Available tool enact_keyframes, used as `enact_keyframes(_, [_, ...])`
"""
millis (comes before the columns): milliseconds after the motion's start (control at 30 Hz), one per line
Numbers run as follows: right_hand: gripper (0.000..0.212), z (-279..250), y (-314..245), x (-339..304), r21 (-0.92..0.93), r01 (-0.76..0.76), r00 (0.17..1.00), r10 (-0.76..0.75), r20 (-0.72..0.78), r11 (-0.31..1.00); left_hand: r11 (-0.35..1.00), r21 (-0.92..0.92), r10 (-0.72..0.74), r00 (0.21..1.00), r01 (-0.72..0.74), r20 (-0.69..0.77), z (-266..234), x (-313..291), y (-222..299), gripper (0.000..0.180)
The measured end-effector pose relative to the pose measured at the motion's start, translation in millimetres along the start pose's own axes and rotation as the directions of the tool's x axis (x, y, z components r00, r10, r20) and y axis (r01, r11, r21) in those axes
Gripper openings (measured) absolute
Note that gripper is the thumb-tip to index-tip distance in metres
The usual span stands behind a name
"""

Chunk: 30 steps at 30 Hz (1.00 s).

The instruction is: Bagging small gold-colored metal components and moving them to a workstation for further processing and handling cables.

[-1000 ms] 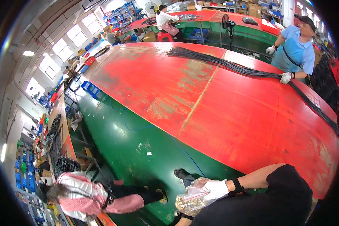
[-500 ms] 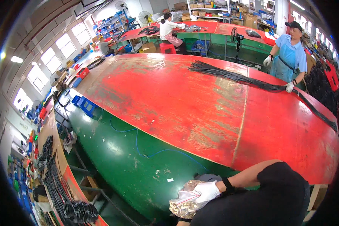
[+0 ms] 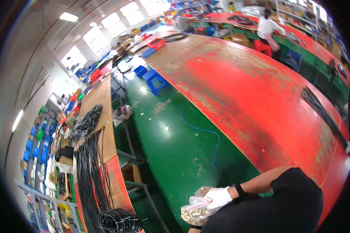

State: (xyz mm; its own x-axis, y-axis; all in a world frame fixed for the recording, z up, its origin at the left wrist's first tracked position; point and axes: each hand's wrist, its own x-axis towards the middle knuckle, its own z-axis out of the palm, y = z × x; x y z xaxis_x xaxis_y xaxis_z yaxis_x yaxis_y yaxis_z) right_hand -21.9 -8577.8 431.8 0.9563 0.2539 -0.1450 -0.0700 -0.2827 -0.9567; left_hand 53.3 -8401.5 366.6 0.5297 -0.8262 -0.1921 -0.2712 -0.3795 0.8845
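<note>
Now gloved right hand grips clear bag top, bag hanging below-left.

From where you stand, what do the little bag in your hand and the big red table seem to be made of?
The bag looks like thin clear plastic film: glossy and crinkled, with small pale pieces showing through. The gloved right hand grips it. The red table looks like painted board, probably wood: the matte red coat is worn through to tan patches.

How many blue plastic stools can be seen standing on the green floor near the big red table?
2: one blue stool on the green floor beside the red table, another blue stool just behind it. Others may be hidden.
</note>
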Motion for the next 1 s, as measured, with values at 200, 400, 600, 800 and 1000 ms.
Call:
enact_keyframes(200, [0.037, -93, 41, 176, -0.083, -0.078, 0.984, 0.090, 0.151, 0.993, 0.997, -0.053, -0.065, 0.987, 0.057, -0.148, -124, 137, -42, 0.044])
enact_keyframes(400, [0.031, -193, 38, 349, 0.182, 0.043, 0.998, -0.034, -0.049, 0.982, 0.998, -0.067, -0.028, 0.991, 0.019, -0.133, -258, 288, -98, 0.043])
enact_keyframes(600, [0.024, -301, 3, 475, 0.296, -0.042, 0.991, 0.078, -0.112, 0.954, 0.998, -0.022, 0.063, 0.998, -0.063, 0.001, -390, 434, -96, 0.042])
enact_keyframes(800, [0.017, -407, 30, 620, 0.411, -0.044, 0.983, 0.113, -0.145, 0.911, 0.995, 0.024, 0.100, 0.993, -0.102, 0.070, -489, 595, -112, 0.041])
enact_keyframes(1000, [0.015, -545, 41, 793, 0.205, -0.054, 0.994, 0.071, -0.077, 0.977, 0.998, 0.025, 0.059, 0.998, -0.059, 0.007, -610, 750, -145, 0.040])
